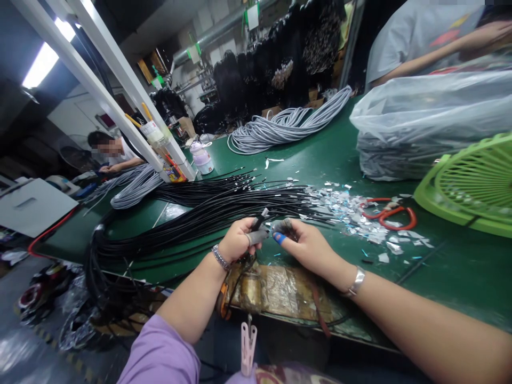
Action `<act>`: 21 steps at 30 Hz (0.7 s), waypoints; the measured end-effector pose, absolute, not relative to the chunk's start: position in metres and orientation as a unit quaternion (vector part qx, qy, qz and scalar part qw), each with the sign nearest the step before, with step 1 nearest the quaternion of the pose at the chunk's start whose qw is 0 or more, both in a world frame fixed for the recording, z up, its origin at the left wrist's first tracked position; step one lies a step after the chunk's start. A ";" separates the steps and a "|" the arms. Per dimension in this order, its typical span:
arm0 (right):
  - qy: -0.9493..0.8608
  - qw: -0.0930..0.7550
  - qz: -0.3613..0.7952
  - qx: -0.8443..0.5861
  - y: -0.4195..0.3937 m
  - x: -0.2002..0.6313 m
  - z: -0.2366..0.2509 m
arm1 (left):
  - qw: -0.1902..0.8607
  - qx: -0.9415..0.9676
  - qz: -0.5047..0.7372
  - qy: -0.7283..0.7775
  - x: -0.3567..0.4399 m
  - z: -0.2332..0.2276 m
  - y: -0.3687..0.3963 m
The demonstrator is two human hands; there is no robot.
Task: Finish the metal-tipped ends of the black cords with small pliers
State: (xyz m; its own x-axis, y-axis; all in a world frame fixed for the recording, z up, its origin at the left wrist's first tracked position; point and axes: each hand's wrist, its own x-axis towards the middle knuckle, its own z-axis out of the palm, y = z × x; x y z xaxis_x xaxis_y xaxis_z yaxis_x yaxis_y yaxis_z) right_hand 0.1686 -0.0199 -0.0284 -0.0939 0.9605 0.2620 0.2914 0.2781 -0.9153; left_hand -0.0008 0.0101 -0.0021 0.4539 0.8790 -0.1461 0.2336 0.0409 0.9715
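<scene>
My left hand (239, 239), with grey coverings on its fingers, grips a black cable (261, 220) whose silvery stripped end points up. Just to its right is my right hand (301, 241), thumb wrapped in blue tape and fingers pinched together close to the cable. Whatever those fingertips hold is too small to make out. Behind both hands lies a thick bundle of black cables (192, 216), ends toward the right. Scraps of foil and blue bits (340, 205) are scattered beyond my right hand, beside red-handled scissors (396, 217).
A taped pad (286, 290) sits at the front edge of the green table (320, 160). Grey cable coils (280, 130), a lilac bottle (201, 158) and a white post (120, 90) stand behind. At right are a plastic-wrapped bundle (432, 122), a green fan (472, 186) and a co-worker (420, 42).
</scene>
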 end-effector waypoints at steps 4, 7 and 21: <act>-0.576 0.499 0.437 -0.477 -0.021 0.166 -0.025 | 0.572 0.629 0.275 0.448 0.000 0.001 0.009; -0.474 0.496 0.566 -0.458 -0.023 0.163 -0.022 | 0.570 0.625 0.276 0.456 0.001 0.003 0.008; -0.453 0.487 0.604 -0.439 -0.025 0.161 -0.019 | 0.554 0.642 0.272 0.455 -0.001 -0.004 0.010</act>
